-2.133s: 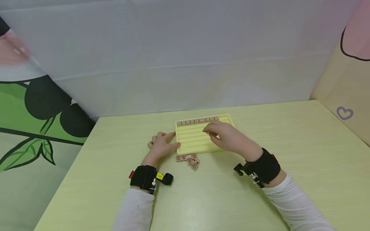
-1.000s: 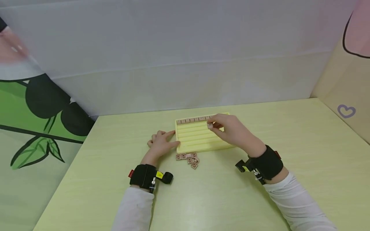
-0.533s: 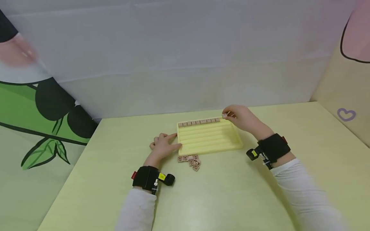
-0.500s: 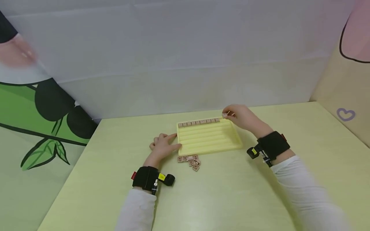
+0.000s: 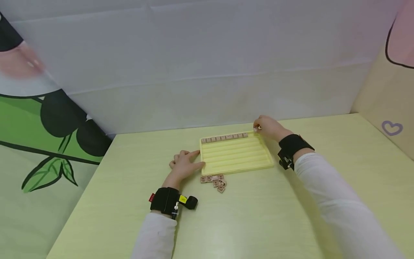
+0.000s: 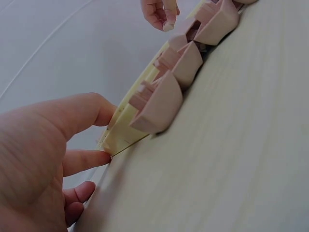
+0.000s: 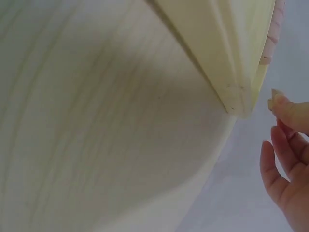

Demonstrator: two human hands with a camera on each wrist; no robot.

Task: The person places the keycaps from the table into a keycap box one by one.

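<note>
- Right hand [image 5: 267, 128] at the far right corner of the yellow tray [image 5: 237, 163], fingertips pinching a small wooden tile [image 5: 257, 127]; tile held just off the right end of the tile row [image 5: 224, 137].
- Seen from the right wrist: fingertips [image 7: 285, 111] closed on a pale bit of the tile [image 7: 272, 103], just beside the tray corner [image 7: 236, 99], apart from it.
- Seen from the left wrist: same hand [image 6: 159, 12] far off above the tray, tile [image 6: 168, 25] nipped at the fingertips.
- Left hand [image 5: 183, 165] flat on the table [image 5: 252, 216], fingers relaxed and spread, holding nothing; index finger and thumb touching the tray's left edge near its near corner.
- Close up from the left wrist: thumb and finger [image 6: 87, 159] against the tray corner [image 6: 118, 140].
- Row of tiles filling the farthest groove of the tray, short of its right end; other grooves bare.
- Loose tiles [image 5: 215, 180] in a small heap on the table, just in front of the tray's near edge, beside the left hand.
- Black wrist straps on both arms, white sleeves behind.
- White backdrop [image 5: 207, 64] behind the table; leaf-printed panel [image 5: 42, 136] at left.
</note>
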